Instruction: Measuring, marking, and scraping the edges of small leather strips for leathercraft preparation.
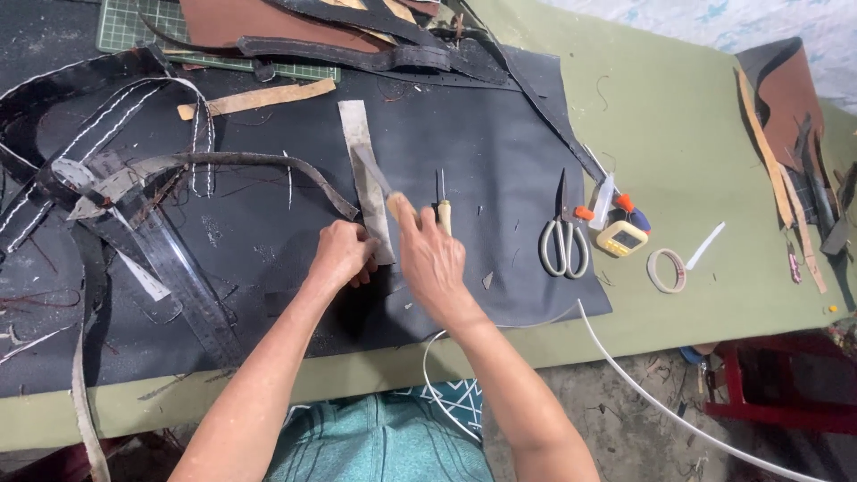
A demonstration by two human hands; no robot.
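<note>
Several black straps [134,192] lay tangled at the left of the dark mat [500,134]. Next, the left hand [342,254] pressed curled fingers onto the near end of a pale grey strip [366,174] lying lengthwise on that mat. Just beside it, the right hand [433,259] gripped a wooden-handled knife [379,183], blade resting on the strip. An awl [442,205] lay alongside. Farther right sat scissors [562,236], a small yellow timer [622,238] and a tape roll [666,270].

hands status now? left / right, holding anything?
Left hand: fingers curled, pressing down the grey strip at its near end.
Right hand: closed on a knife laid along the strip.
</note>
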